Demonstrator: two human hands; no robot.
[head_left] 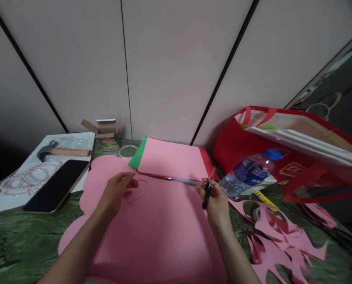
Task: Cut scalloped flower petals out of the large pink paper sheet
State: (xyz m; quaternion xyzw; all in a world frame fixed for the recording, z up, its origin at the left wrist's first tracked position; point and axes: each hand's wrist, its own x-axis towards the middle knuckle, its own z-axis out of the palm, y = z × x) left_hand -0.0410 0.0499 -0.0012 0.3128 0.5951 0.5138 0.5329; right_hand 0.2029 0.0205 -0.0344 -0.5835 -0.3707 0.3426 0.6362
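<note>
Black-handled scissors (208,194) are held in my right hand (219,201), their blades pointing up and away. Over the large pink sheet (164,228), which has a scalloped left edge, my left hand (118,191) is closed with its fingers bent together. By those fingertips a thin curved reddish strand (143,189) shows; whether they pinch it I cannot make out. Just beyond both hands lies a stack of coloured paper, with a pink sheet (173,157) on top and green (138,154) and red (207,159) edges sticking out.
To the left are a phone (56,185), a hammer (66,151), beaded strands (30,177) and an opened small box (108,140). At right stand a water bottle (248,173) and a red bag (229,138), with pink paper scraps (282,244) and a yellow tube (264,200) nearby.
</note>
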